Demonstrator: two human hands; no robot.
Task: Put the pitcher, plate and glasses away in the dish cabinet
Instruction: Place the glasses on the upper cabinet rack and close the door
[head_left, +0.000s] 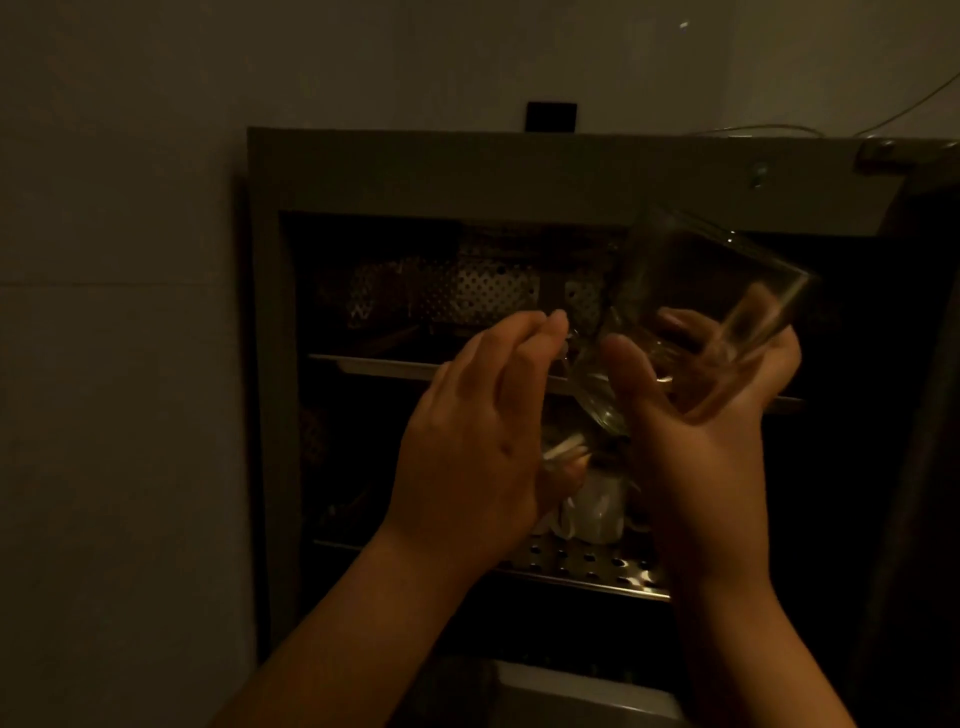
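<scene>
While both hands are raised in front of it, the cabinet (363, 171) stands open behind them, its dark inside filling the space beyond the fingers. Its frame runs above both hands and down the outer side of the left hand (467, 441). An upper rack (384, 366) crosses behind the left fingertips, and a perforated panel (483, 286) shows above that hand, further back. A lower perforated shelf (582, 564) passes between the two wrists. On it, just below and behind the left thumb, sits a white cup (597, 512), upside down as far as the dim light lets me judge.

The right hand (701, 415) is turned palm up and curled around a clear glass (711, 291); the thumb lies on the near side and the fingers show through the glass from behind. That glass is tilted, with its upper end leaning away to the right above the hand. A second glass (597, 395) lies lower in the same hand, against the thumb, in the gap between the two hands; exactly how it is gripped is too blurred to tell.

The left hand shows its back, fingers bent toward the glasses. Whether it touches or grips either glass cannot be told, since its palm side is hidden. The two hands are close, not touching.
</scene>
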